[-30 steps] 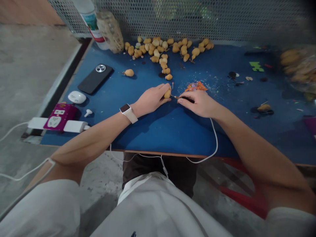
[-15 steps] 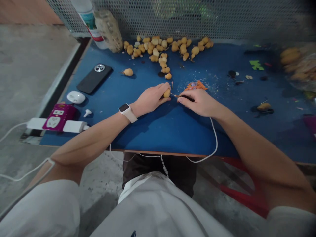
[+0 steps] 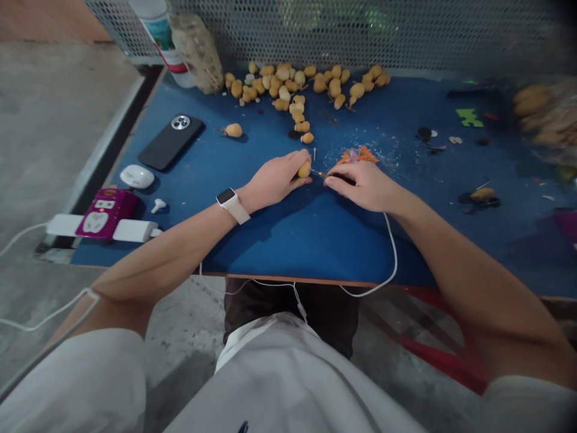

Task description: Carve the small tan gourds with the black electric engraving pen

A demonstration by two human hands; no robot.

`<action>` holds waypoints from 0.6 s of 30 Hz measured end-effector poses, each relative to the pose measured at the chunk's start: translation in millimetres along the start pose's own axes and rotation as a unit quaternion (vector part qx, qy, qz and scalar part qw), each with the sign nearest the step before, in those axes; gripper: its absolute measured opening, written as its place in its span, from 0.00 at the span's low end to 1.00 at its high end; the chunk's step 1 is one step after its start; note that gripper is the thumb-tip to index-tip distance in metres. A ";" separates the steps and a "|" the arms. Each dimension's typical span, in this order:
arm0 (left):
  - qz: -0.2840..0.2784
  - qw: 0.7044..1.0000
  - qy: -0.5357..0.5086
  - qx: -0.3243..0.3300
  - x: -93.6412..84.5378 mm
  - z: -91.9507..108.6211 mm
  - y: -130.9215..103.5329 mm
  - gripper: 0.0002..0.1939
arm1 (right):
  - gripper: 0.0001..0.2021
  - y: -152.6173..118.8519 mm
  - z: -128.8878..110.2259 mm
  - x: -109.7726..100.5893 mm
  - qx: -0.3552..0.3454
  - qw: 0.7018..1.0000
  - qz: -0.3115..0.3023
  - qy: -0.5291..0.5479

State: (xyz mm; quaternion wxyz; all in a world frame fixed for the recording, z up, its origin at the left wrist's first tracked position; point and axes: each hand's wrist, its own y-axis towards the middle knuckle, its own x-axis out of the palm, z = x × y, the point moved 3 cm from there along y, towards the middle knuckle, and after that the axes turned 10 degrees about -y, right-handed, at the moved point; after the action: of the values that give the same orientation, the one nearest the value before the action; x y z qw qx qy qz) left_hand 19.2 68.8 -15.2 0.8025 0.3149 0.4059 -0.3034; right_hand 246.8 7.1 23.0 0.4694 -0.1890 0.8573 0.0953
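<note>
My left hand [image 3: 282, 174] pinches a small tan gourd [image 3: 304, 169] just above the blue tabletop [image 3: 288, 237]. In my right hand [image 3: 363, 185] is a dark pen-like tool [image 3: 332, 175] with a thin metal tip pointing left at the gourd; whether the tip touches it I cannot tell. Most of the tool is hidden by the fingers, and a white cable [image 3: 394, 243] runs down from below that hand. Right behind my right hand lie orange scraps [image 3: 360, 154] with pale dust around them.
Many small gourds [image 3: 283, 87] are heaped along the back by a perforated metal panel [image 3: 252, 36]. On the left lie a phone [image 3: 171, 144], an earbud case [image 3: 137, 176], an earbud [image 3: 158, 205] and a magenta power adapter [image 3: 107, 211]. A bagged pile [image 3: 547, 120] stands far right.
Both hands keep nearly the same place, with the gourd and the tool still held. Only a very slight shift of the whole view shows.
</note>
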 end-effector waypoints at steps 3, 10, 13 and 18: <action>-0.005 1.000 0.003 -0.004 -0.2 0.5 0.2 0.11 | 0.17 -0.3 -1.4 -0.6 -0.008 1.000 0.006 0.001; 0.001 1.000 0.000 -0.003 -0.6 1.8 0.1 0.10 | 0.21 -0.1 1.3 -0.5 0.011 1.000 -0.004 0.006; -0.002 1.000 -0.001 -0.008 -0.5 1.6 0.1 0.10 | 0.19 0.3 1.2 0.0 -0.005 1.000 0.003 0.006; -0.006 1.000 0.000 -0.014 -1.3 1.8 0.2 0.11 | 0.18 0.3 1.6 0.4 0.009 1.000 0.003 0.005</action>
State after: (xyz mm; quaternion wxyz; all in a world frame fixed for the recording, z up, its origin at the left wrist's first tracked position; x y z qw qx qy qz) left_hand 19.6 67.9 -13.3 0.8050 0.3015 0.4118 -0.3025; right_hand 247.8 7.8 21.9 0.4662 -0.1823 0.8612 0.0880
